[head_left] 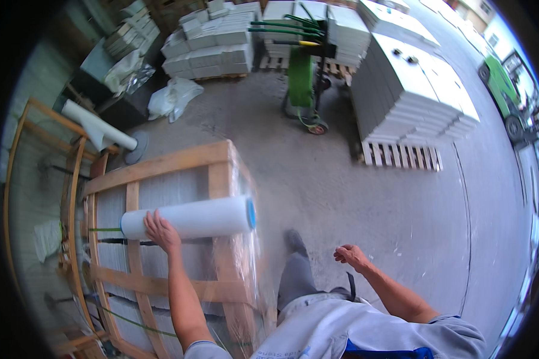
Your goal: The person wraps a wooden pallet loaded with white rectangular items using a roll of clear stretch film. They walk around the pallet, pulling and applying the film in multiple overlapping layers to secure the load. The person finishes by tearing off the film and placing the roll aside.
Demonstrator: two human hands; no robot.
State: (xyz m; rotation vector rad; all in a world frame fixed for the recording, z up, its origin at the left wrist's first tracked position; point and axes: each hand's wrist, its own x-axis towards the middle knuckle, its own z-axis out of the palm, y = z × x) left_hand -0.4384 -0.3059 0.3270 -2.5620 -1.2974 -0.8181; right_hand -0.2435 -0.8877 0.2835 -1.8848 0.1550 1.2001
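Grey work clothes fill the bottom edge, both bare forearms rising from them. Left hand (160, 230) curls over a white roll of stretch film (188, 219), gripping its near side; the roll lies sideways, blue core end pointing right, atop a wooden crate (161, 163) partly wrapped in clear film. Right hand (350, 255) hangs loosely half-open above the concrete floor (365, 203), holding nothing. Beyond stand stacked pale slabs (413, 90).

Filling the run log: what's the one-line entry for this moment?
left hand: on stretch-film roll | right hand: free | roll atop wooden crate
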